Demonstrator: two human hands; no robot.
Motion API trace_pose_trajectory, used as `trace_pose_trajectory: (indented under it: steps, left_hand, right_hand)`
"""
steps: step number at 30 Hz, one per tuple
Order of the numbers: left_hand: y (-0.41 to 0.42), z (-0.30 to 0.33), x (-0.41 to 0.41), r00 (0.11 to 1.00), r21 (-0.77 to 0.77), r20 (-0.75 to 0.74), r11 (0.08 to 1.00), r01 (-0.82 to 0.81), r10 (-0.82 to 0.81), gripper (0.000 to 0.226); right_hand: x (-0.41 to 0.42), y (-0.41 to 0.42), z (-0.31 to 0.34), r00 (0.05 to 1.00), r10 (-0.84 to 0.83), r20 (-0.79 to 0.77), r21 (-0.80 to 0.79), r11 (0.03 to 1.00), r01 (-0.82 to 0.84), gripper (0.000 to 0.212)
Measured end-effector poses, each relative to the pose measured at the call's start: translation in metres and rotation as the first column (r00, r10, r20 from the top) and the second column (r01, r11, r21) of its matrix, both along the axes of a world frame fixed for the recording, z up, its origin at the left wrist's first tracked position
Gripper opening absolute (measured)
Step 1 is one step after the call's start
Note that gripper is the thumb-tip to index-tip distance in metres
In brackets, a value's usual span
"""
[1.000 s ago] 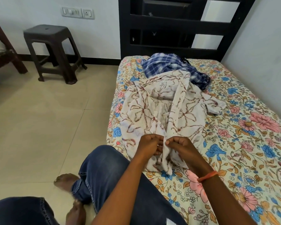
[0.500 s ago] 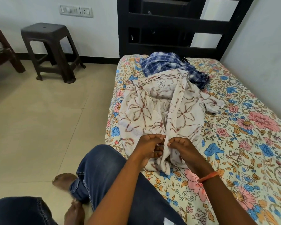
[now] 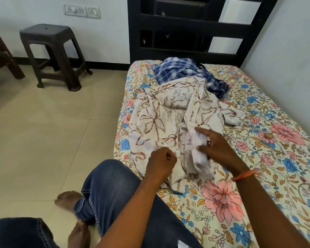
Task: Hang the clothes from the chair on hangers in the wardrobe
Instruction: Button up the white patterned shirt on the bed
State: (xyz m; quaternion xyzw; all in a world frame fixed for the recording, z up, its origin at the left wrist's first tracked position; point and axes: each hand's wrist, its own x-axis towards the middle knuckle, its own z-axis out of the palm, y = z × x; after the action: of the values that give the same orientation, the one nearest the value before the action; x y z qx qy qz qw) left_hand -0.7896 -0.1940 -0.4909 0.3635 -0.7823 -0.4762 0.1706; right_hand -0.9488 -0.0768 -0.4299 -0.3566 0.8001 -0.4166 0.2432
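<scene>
Shirt [image 3: 161,122] with the brown print lies spread on the bed [image 3: 258,158] near its floor-side edge, touching the blue checked shirt [image 3: 177,72] beyond it. My left hand [image 3: 162,161] is fisted, pinching its front edge; my right hand [image 3: 217,147] grips bunched cloth, forefinger straight. Bare tiled floor [image 3: 52,131] lies left, stool [image 3: 52,54] well apart.

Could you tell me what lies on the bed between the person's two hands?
In the head view, bunched fabric of the white patterned shirt lies between the left hand and right hand.
</scene>
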Motion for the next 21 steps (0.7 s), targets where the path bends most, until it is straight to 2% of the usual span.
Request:
trace_pose_trajectory:
  steps: [3,5,6,7,8,10,11,15,16,17,21]
  left_hand:
    - [0.000,0.000,-0.001,1.000,-0.025,0.005,1.000,0.000,0.000,0.014]
    - [0.000,-0.001,-0.002,1.000,-0.038,0.026,0.999,0.017,-0.016,0.017]
    - [-0.001,-0.002,-0.002,0.999,-0.047,0.034,0.998,0.029,-0.027,0.019]
    - [0.000,-0.003,-0.002,0.999,-0.053,0.041,0.998,0.038,-0.036,0.020]
    - [0.000,-0.004,-0.002,0.998,-0.056,0.047,0.998,0.042,-0.040,0.020]
    - [0.000,-0.007,-0.002,0.998,-0.050,0.059,0.998,0.035,-0.032,0.015]
    - [-0.001,-0.007,-0.002,0.998,-0.048,0.062,0.998,0.029,-0.026,0.013]
    - [-0.001,-0.009,-0.003,0.997,-0.056,0.074,0.998,0.037,-0.032,0.012]
    - [-0.001,-0.009,-0.004,0.996,-0.057,0.081,0.997,0.046,-0.041,0.012]
    - [-0.001,-0.010,-0.004,0.994,-0.058,0.094,0.997,0.057,-0.051,0.013]
    - [0.000,-0.011,-0.005,0.987,-0.066,0.146,0.995,0.071,-0.061,0.015]
  right_hand:
    - [-0.017,-0.018,0.025,0.973,-0.050,-0.223,-0.145,0.989,0.018,0.089]
    - [-0.020,-0.035,0.029,0.930,-0.102,-0.353,-0.184,0.982,0.037,0.096]
    - [-0.020,-0.042,0.026,0.933,-0.102,-0.345,-0.179,0.983,0.042,0.099]
    - [-0.019,-0.046,0.021,0.959,-0.081,-0.272,-0.168,0.985,0.035,0.102]
    - [-0.016,-0.048,0.015,0.989,-0.056,-0.134,-0.166,0.986,0.033,0.104]
    - [-0.010,-0.043,-0.005,0.993,-0.058,0.100,-0.193,0.978,0.077,0.098]
    - [-0.007,-0.037,-0.015,0.989,-0.087,0.117,-0.196,0.975,0.108,0.090]
    - [0.004,-0.009,-0.048,0.980,-0.193,-0.049,-0.121,0.975,0.186,0.033]
    - [0.006,-0.003,-0.054,0.977,-0.191,-0.100,-0.098,0.979,0.181,0.026]
    - [0.007,0.002,-0.057,0.977,-0.167,-0.134,-0.074,0.985,0.158,0.025]
    - [0.009,0.006,-0.056,0.987,0.068,-0.146,-0.006,0.998,-0.070,0.051]
